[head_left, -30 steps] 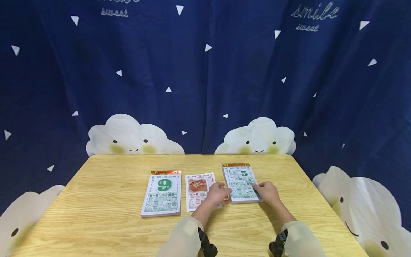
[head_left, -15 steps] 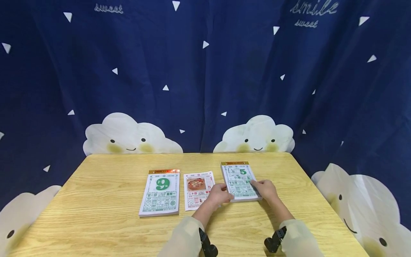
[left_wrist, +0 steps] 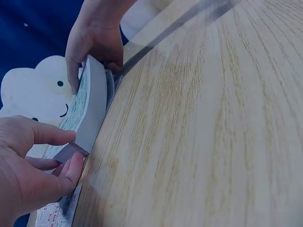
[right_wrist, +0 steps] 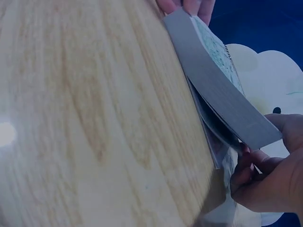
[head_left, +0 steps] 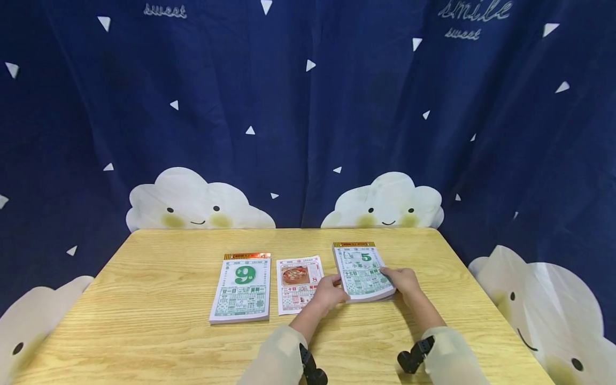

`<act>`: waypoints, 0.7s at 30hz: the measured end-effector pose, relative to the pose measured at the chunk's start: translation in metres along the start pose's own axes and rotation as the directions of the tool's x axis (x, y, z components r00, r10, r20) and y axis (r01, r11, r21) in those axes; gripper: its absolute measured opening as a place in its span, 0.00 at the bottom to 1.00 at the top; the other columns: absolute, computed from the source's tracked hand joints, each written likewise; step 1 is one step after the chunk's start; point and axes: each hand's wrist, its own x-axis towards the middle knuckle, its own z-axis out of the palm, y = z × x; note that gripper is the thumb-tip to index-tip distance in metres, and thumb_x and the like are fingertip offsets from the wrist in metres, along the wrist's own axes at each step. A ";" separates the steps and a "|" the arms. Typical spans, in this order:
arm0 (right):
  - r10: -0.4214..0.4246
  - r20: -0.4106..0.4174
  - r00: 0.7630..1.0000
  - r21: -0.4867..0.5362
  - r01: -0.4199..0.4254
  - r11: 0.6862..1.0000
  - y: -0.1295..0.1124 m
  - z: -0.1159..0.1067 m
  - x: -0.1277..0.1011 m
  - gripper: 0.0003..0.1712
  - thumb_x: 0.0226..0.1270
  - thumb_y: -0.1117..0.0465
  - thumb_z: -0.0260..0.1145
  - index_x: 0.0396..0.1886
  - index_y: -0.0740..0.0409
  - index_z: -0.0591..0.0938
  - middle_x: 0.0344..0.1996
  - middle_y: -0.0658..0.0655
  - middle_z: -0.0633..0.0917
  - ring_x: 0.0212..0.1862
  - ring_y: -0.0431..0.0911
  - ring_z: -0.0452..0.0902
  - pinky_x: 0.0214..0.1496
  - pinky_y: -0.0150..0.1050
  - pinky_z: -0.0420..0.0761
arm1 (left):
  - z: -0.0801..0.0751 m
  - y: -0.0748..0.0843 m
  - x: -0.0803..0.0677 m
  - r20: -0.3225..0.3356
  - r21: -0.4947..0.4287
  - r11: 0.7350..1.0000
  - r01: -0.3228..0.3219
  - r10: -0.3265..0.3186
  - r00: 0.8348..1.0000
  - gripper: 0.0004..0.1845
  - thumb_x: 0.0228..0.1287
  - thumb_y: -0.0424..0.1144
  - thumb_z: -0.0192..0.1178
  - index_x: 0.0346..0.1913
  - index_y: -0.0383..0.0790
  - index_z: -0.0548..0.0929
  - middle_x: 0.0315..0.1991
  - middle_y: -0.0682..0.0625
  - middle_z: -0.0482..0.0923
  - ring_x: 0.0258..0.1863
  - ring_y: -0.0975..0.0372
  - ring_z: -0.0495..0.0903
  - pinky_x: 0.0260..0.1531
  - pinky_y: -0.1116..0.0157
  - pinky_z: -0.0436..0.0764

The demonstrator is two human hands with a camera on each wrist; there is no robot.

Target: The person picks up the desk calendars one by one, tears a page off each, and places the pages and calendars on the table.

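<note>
Head view showed both hands at the near end of a thick tear-off calendar pad marked 5 (head_left: 362, 271). The left hand (head_left: 328, 293) had its grip pinched on the pad's near left corner, thumb above and fingers beneath. The right hand (head_left: 406, 280) gripped the near right corner, thumb on top, fingers curled under a lifted wad of pages. From the right wrist camera, those upper pages bowed up off the lower ones. The pad lay right of centre on the wooden bench (head_left: 144, 321). Just beside the left hand lay a loose calendar sheet (head_left: 297, 283), then a second pad marked 9 (head_left: 242, 289) further left. A navy cloud-print curtain (head_left: 308, 117) hung behind.
</note>
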 end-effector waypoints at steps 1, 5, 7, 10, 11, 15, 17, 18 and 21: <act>0.004 0.002 1.000 0.019 -0.004 1.000 -0.001 0.000 0.000 0.28 0.63 0.52 0.60 0.47 0.77 0.77 0.26 0.54 0.83 0.27 0.38 0.77 0.30 0.28 0.76 | 0.000 0.000 0.000 -0.003 0.004 1.000 -0.002 0.002 1.000 0.35 0.42 0.17 0.61 0.60 0.25 0.71 0.51 0.37 0.76 0.38 0.59 0.79 0.32 0.68 0.83; 0.039 0.020 0.999 0.093 -0.040 0.995 -0.001 -0.002 0.001 0.26 0.61 0.54 0.62 0.47 0.75 0.76 0.19 0.47 0.81 0.23 0.35 0.76 0.26 0.27 0.75 | 0.001 -0.001 0.001 -0.007 0.010 1.000 0.009 -0.009 1.000 0.35 0.42 0.17 0.61 0.61 0.26 0.70 0.52 0.37 0.75 0.40 0.58 0.79 0.33 0.68 0.82; 0.056 0.029 0.998 0.120 -0.059 0.991 -0.001 -0.003 0.002 0.25 0.61 0.54 0.62 0.47 0.74 0.76 0.16 0.45 0.80 0.21 0.34 0.75 0.23 0.28 0.74 | 0.001 -0.002 0.001 -0.005 0.003 1.000 0.007 -0.007 1.000 0.35 0.42 0.17 0.61 0.61 0.26 0.70 0.52 0.37 0.75 0.41 0.58 0.79 0.33 0.68 0.83; 0.071 0.041 0.997 0.120 -0.076 0.990 -0.001 -0.005 0.005 0.24 0.60 0.53 0.62 0.44 0.72 0.77 0.13 0.45 0.79 0.16 0.35 0.72 0.19 0.29 0.70 | 0.000 -0.001 0.000 0.003 0.009 1.000 -0.012 0.012 1.000 0.35 0.42 0.18 0.60 0.61 0.25 0.70 0.52 0.36 0.75 0.40 0.58 0.79 0.33 0.68 0.83; 0.074 0.043 0.996 0.108 -0.079 0.991 -0.001 -0.005 0.005 0.23 0.60 0.53 0.62 0.43 0.71 0.77 0.12 0.45 0.78 0.15 0.35 0.71 0.17 0.29 0.68 | 0.000 -0.001 -0.001 0.007 0.014 1.000 -0.015 0.015 1.000 0.35 0.42 0.18 0.60 0.61 0.26 0.70 0.52 0.36 0.75 0.40 0.58 0.79 0.33 0.68 0.83; 0.083 0.046 0.996 0.044 -0.085 0.995 -0.002 -0.004 0.006 0.24 0.60 0.51 0.61 0.41 0.70 0.77 0.11 0.46 0.77 0.14 0.37 0.69 0.16 0.30 0.66 | -0.001 0.001 -0.002 0.006 0.027 1.000 -0.009 0.009 1.000 0.35 0.42 0.18 0.61 0.60 0.26 0.70 0.52 0.36 0.74 0.42 0.58 0.78 0.37 0.68 0.83; 0.082 0.046 0.996 0.021 -0.083 0.996 -0.004 -0.003 0.004 0.24 0.60 0.52 0.60 0.43 0.72 0.77 0.13 0.46 0.78 0.15 0.36 0.71 0.16 0.29 0.67 | 0.000 0.001 -0.001 -0.003 0.026 1.000 0.001 -0.001 1.000 0.35 0.41 0.18 0.61 0.61 0.26 0.71 0.53 0.37 0.74 0.43 0.56 0.79 0.38 0.67 0.83; 0.081 0.049 0.996 0.021 -0.082 0.996 -0.004 -0.003 0.004 0.25 0.61 0.53 0.60 0.44 0.73 0.76 0.14 0.47 0.78 0.16 0.36 0.72 0.17 0.29 0.69 | 0.000 0.001 -0.001 -0.007 0.029 1.000 -0.001 0.001 1.000 0.35 0.40 0.17 0.61 0.60 0.26 0.71 0.53 0.37 0.75 0.43 0.57 0.79 0.38 0.67 0.83; 0.080 0.050 0.996 0.014 -0.080 0.997 -0.006 -0.001 0.003 0.25 0.62 0.55 0.59 0.47 0.74 0.75 0.17 0.48 0.79 0.19 0.36 0.75 0.20 0.29 0.73 | 0.001 0.000 -0.001 -0.010 0.033 0.999 -0.008 0.008 1.000 0.35 0.40 0.17 0.61 0.60 0.25 0.71 0.53 0.36 0.75 0.43 0.57 0.79 0.38 0.67 0.82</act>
